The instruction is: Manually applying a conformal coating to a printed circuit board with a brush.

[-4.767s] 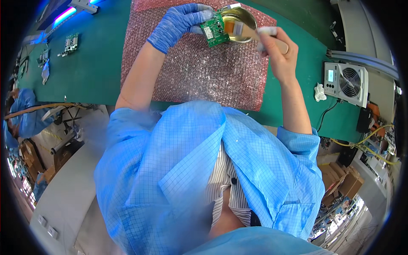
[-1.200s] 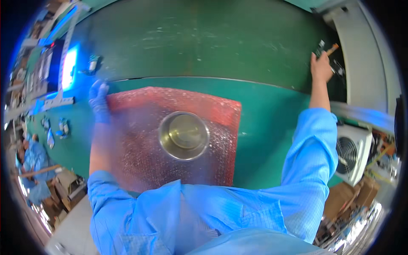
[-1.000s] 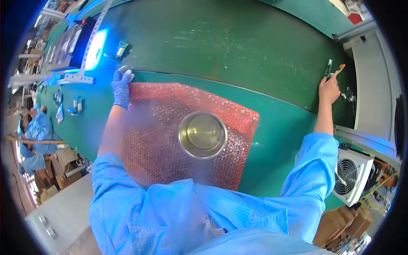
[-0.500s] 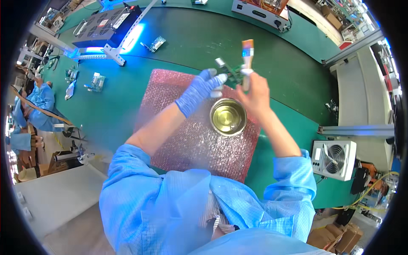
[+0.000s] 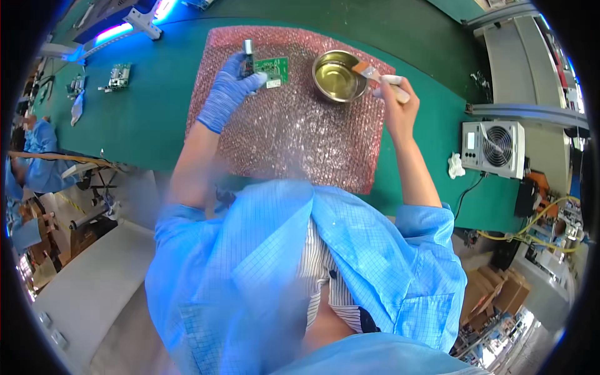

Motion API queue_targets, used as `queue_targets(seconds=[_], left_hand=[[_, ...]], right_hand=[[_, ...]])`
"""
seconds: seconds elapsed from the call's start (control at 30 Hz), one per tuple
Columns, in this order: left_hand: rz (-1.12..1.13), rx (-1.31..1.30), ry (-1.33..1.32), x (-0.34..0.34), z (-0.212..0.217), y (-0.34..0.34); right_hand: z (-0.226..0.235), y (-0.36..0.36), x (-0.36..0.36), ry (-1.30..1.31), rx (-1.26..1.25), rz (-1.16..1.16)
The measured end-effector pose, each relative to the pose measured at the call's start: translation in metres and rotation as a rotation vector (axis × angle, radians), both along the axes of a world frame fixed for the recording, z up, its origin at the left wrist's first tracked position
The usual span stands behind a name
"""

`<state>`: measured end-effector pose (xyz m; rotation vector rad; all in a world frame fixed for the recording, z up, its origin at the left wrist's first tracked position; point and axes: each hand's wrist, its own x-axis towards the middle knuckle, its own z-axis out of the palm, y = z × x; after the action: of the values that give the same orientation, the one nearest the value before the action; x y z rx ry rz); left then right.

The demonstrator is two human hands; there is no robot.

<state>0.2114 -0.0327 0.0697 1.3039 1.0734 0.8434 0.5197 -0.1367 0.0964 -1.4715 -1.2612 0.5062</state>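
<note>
Brush dips while the board waits

The blue-gloved left hand (image 5: 226,95) grips a small green circuit board (image 5: 270,70) above pink bubble wrap (image 5: 294,134); the bare right hand (image 5: 395,103) pinches a white-handled brush (image 5: 377,75), bristles over the round steel bowl (image 5: 339,76), apparently loading liquid.

brown cardboard boxes (image 5: 494,297) lower right, on floor

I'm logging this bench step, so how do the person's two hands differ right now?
The left hand wears a blue glove; the right hand is bare. The left hand holds a green circuit board, while the right hand holds a brush at the rim of the metal bowl. Both are over the pink bubble wrap.
</note>
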Motion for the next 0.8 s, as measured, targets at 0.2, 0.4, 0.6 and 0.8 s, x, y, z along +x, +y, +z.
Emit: queue_targets(seconds=[0.2,0.4,0.6,0.8], left_hand=[[0.165,-0.095,-0.083,0.000,0.000,-0.016],[0.087,-0.058,-0.081,0.000,0.004,-0.020],[0.110,-0.128,-0.177,-0.004,0.001,-0.020],[0.027,-0.318,-0.593,-0.012,-0.014,-0.005]], right_hand=[[-0.025,-0.018,0.011,0.394,-0.219,-0.124],[-0.031,-0.005,0.001,0.287,-0.281,-0.034],[-0.035,0.000,0.000,0.232,-0.270,-0.055],[-0.019,-0.004,0.011,0.236,-0.251,-0.056]])
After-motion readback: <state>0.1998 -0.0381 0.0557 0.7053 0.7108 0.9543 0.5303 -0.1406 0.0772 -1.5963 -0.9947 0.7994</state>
